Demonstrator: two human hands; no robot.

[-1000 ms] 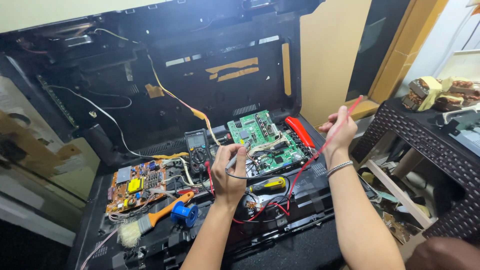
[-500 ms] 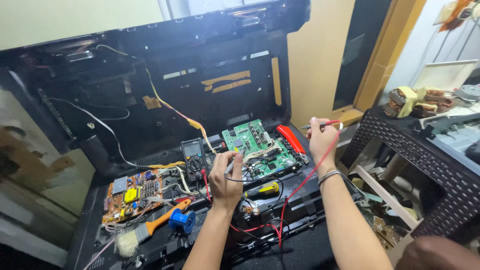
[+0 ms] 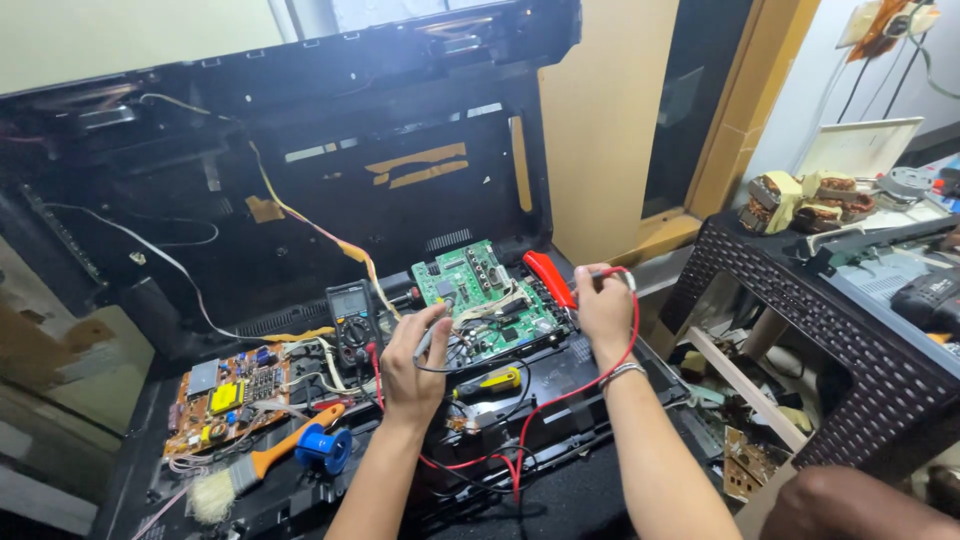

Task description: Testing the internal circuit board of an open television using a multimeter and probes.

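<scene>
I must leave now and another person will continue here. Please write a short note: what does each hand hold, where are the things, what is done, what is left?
Left hand: holds the black probe, tip on the green circuit board.
Right hand: holds the red probe at the board's right edge, beside red-handled pliers.
Multimeter stands left of the green board, leads plugged in.
Orange board, brush, blue spool lie at the left; yellow-handled tool in front.
Done: back cover off, probes at the board.
Left: the reading; the display is too small to read.
</scene>
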